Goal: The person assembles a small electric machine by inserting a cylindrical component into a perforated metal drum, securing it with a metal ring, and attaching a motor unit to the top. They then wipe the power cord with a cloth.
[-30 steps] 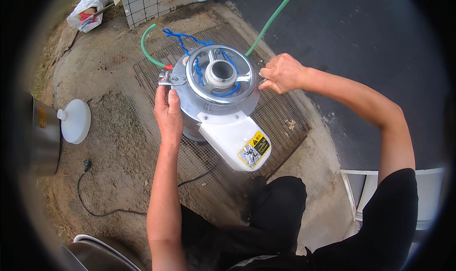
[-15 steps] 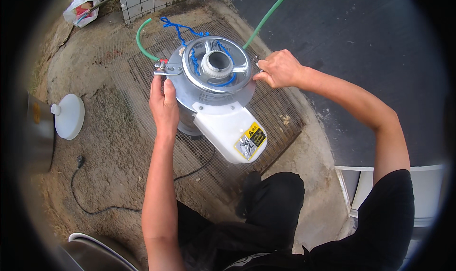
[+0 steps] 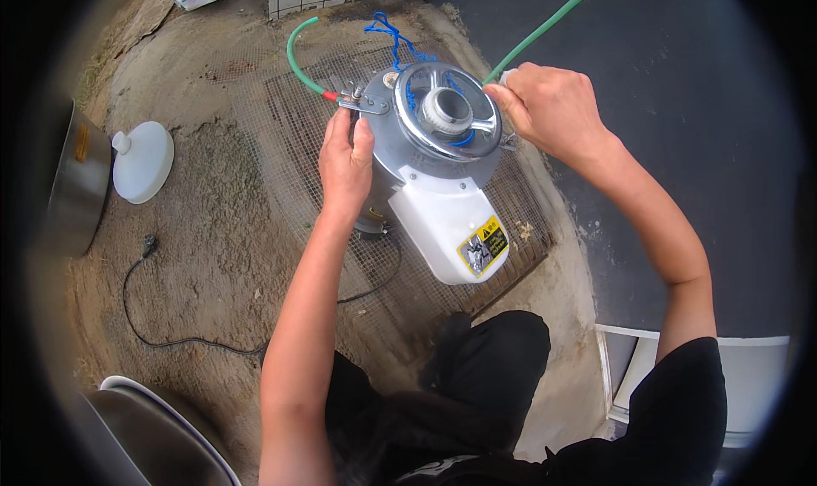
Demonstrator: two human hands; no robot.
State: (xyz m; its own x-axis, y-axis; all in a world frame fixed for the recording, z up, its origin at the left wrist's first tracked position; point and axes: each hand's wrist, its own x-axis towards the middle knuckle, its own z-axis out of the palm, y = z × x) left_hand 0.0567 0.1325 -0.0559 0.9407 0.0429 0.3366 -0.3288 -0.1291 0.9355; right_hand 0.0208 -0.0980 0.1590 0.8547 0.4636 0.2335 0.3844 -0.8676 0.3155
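Note:
A metal machine (image 3: pixel 387 145) stands on the mesh, topped by a shiny spoked ring (image 3: pixel 400 128) around a round opening. From its near side juts a white plastic chute (image 3: pixel 425 231) with a yellow-and-black label. My left hand (image 3: pixel 347 158) grips its left side at a metal bracket (image 3: pixel 368 105), thumb and fingers bent upward. A green hose (image 3: pixel 298 48) with a red end meets that bracket. Across the machine, my right hand (image 3: pixel 553 103) is closed in a pinch at the right rim, beside a second green hose (image 3: pixel 545 26); its fingers hide what they hold. Blue cord (image 3: pixel 396 39) runs through the ring.
Wire mesh (image 3: pixel 298 162) covers the ground beneath. A white round lid (image 3: pixel 145 162) leans by a metal pot (image 3: pixel 81 180) on the left. A black power cord (image 3: pixel 136 324) with a plug lies on the rough ground. Another metal vessel (image 3: pixel 162 435) stands at lower left; a dark surface (image 3: pixel 664 188) extends right.
The view has shifted, so the machine appears farther right. My right hand has moved slightly up along the rim and turned, now by the second hose. My left hand stays at the bracket.

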